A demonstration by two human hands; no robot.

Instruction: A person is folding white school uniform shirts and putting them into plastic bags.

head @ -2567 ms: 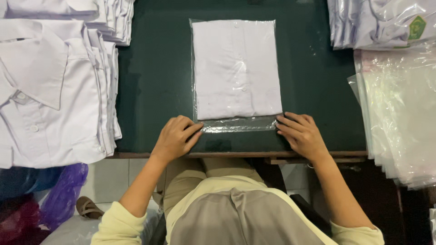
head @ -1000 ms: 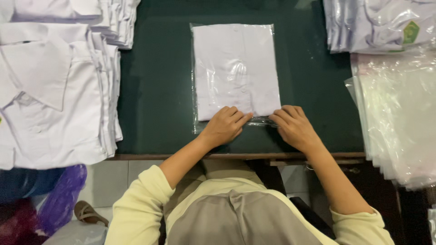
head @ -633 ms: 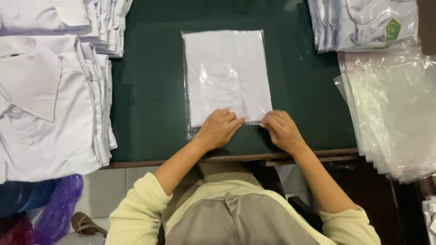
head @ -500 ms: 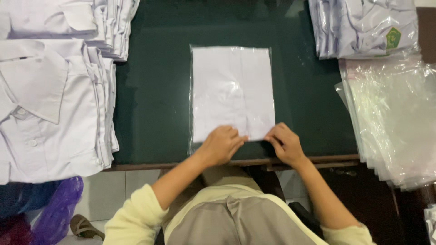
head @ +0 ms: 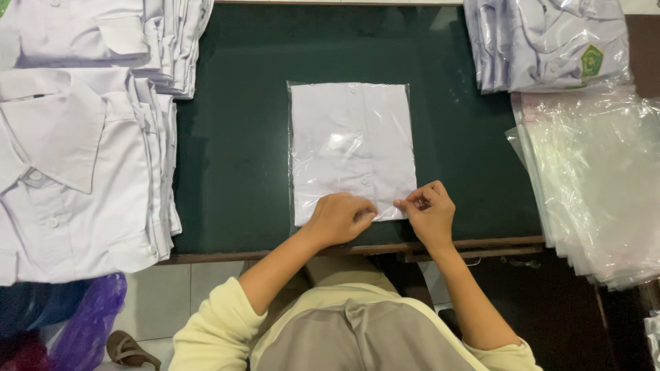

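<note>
A folded white shirt in its clear bag [head: 352, 148] lies mid-way on the green tabletop [head: 234, 151]. Its near edge is pressed by the left hand [head: 338, 218] and pinched by the right hand [head: 427, 211] (sealing, seemingly) — an even press along that edge is called for next.

Garment packing station, workshop-like. Stacks of folded white shirts [head: 75, 158] left of the left hand [head: 340, 218]; empty clear bags [head: 598, 178] and bagged shirts [head: 550, 41] beyond the right hand [head: 430, 213]; green worktable [head: 234, 137].
</note>
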